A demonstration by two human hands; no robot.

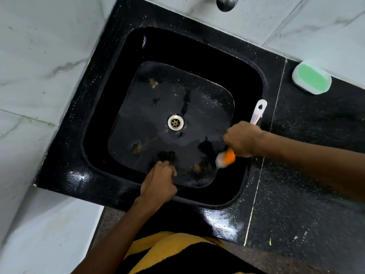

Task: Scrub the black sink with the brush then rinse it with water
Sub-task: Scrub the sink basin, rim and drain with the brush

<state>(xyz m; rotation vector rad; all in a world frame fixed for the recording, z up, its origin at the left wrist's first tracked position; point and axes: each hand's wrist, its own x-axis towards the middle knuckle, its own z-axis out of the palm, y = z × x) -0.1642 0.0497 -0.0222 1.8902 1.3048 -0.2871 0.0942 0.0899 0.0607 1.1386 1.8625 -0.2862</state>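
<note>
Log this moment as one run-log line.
phase: scrubbing | right hand: grips brush on sink floor | left hand: curled at near wall | water: off

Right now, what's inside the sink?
In the sink: a drain, brown grime patches, the brush gripped by the right hand, and the left hand, fingers curled. What's under the hands is hidden.

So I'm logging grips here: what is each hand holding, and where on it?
The right hand grips the brush mid-handle, between head and white tail. The left hand is curled with nothing visibly held.
</note>
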